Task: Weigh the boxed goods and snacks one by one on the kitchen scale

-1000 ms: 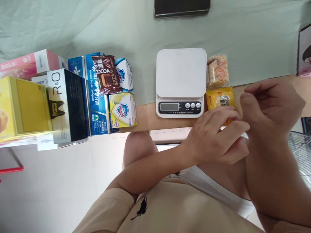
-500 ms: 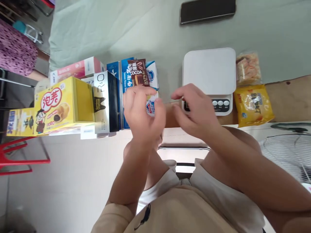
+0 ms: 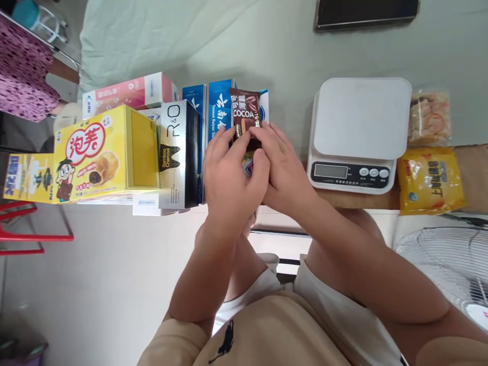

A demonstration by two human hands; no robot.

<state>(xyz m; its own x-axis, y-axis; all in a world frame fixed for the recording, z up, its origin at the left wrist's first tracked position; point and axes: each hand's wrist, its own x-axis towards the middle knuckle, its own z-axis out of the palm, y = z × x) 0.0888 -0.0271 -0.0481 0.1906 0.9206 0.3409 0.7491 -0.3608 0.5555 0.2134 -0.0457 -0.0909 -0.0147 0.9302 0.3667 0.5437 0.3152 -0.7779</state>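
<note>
A brown COCOA snack packet (image 3: 245, 113) lies on top of small soap boxes, one showing between my hands (image 3: 247, 165), beside the blue toothpaste box (image 3: 219, 108). My left hand (image 3: 231, 175) and my right hand (image 3: 284, 173) meet at the packet's near end. The fingertips of both hands pinch its lower edge, and the hands touch each other. A white kitchen scale (image 3: 362, 117) with an empty platform and a blank display stands just right of my right hand.
Left of the hands stand a black and white R&O box (image 3: 179, 152), a yellow snack box (image 3: 102, 152) and a pink box (image 3: 129, 94). A yellow snack bag (image 3: 430, 178) and a clear snack pack (image 3: 429, 117) lie right of the scale. A dark phone (image 3: 366, 12) lies at the back, a fan (image 3: 442, 264) at lower right.
Both hands moved left from the yellow snack bag, past the scale, to the cocoa packet and closed on its near end. The view also turned left.
</note>
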